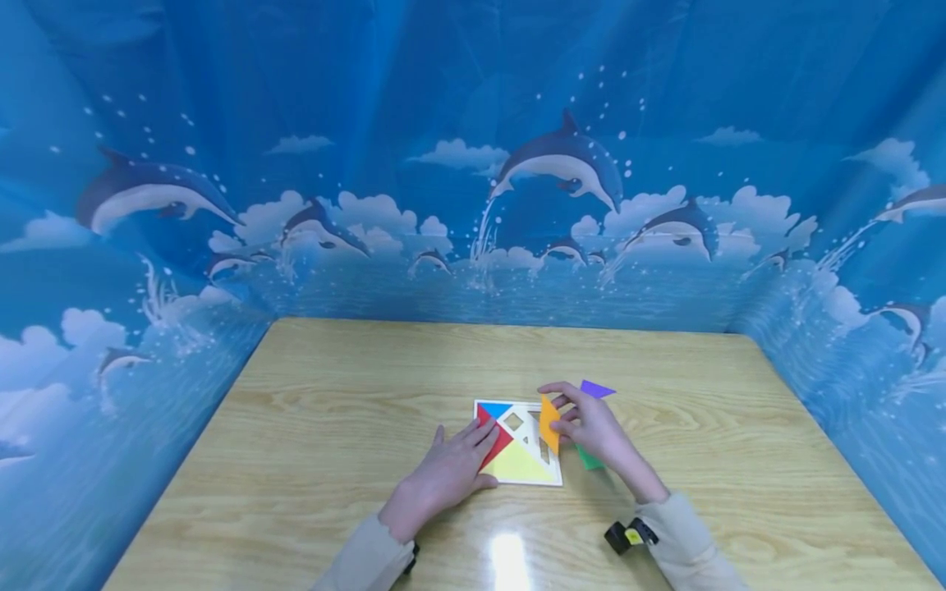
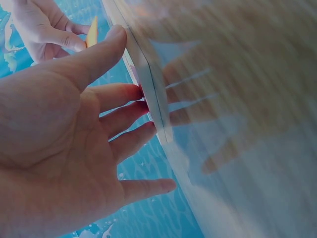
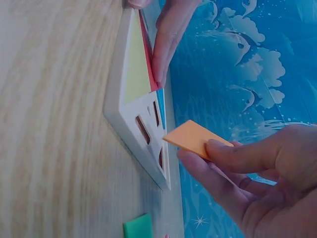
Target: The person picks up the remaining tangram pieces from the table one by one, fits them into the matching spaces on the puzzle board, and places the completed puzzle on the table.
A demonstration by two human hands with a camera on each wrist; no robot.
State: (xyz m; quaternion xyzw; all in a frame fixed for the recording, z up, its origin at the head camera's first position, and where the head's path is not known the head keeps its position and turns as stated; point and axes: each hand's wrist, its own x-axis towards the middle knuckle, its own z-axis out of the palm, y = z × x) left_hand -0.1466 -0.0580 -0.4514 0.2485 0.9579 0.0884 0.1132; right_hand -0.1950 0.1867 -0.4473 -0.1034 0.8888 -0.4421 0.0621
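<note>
A white tangram puzzle board (image 1: 534, 433) lies flat on the table. Set in it are a red triangle (image 1: 506, 443), a pale yellow triangle (image 1: 519, 466) and a blue piece (image 1: 493, 409); several cut-out recesses show bare. My left hand (image 1: 449, 469) rests on the board, fairly straight fingers over the red triangle, thumb by the near edge. Between thumb and fingers my right hand (image 1: 600, 427) pinches an orange parallelogram-shaped piece (image 3: 190, 138). That piece is raised and tilted over the board's right side, above the recesses.
A purple piece (image 1: 597, 389) lies beyond the right hand, partly covered by it. Beneath that hand a green piece (image 1: 590, 460) lies just right of the board. The wood-grain table (image 1: 332, 386) is backed by a blue dolphin-print curtain (image 1: 414, 271).
</note>
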